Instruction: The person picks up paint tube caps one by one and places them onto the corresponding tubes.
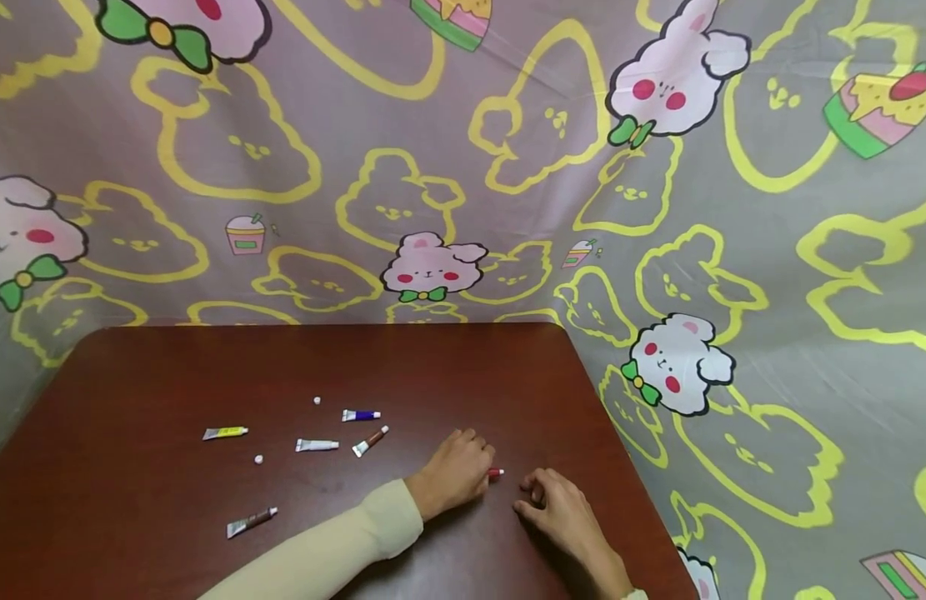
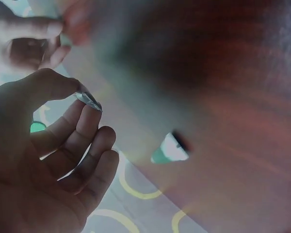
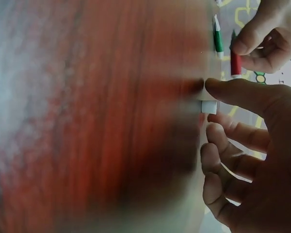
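My left hand pinches a small red paint tube between thumb and fingers. Its white nozzle end points toward the right hand in the head view. In the left wrist view the tube's silver crimped end shows at the left fingertips. My right hand rests low over the table, thumb and fingers loosely bent and apart. A small white cap stands between its thumb and index finger in the right wrist view; the head view hides it. Near the left hand lies a green tube.
Left on the brown table lie a yellow tube, a white tube, a blue tube and brown tubes. Two loose white caps sit among them. A patterned cloth hangs behind and right.
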A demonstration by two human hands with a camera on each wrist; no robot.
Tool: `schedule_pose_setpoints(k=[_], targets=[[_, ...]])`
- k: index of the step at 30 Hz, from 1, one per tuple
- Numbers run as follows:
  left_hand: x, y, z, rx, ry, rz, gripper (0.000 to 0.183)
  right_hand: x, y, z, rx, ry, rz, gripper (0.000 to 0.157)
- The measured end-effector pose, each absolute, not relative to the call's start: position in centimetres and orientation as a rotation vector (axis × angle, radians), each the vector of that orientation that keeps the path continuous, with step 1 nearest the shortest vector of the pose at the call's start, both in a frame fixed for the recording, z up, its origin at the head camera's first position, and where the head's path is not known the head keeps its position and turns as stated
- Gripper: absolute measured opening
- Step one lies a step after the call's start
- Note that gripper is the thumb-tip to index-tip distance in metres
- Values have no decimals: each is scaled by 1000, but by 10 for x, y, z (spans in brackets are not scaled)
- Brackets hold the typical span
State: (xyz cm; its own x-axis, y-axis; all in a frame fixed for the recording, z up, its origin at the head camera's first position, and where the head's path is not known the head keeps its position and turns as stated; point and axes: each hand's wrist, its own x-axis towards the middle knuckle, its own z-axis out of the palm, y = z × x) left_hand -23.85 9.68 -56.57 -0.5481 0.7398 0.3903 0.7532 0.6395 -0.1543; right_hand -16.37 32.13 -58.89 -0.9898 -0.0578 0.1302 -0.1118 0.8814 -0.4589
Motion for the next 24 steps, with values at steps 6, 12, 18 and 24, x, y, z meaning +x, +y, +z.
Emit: schedule_pose_setpoints(k=[6, 12, 18, 24], targets=[[-238, 91, -555, -1194, -2419, -60, 22, -163, 324, -587, 153, -2995, 714, 29], [-235, 83, -554, -1191, -2400, -67, 23, -160, 323, -584, 221, -2993, 755, 28], [-233, 69, -548, -1177, -2396, -96, 23, -160, 316, -577, 280, -2966, 723, 27], [-231, 55, -540, -1180, -2420, -139, 22, -162, 303, -565, 448, -2789, 653, 28]])
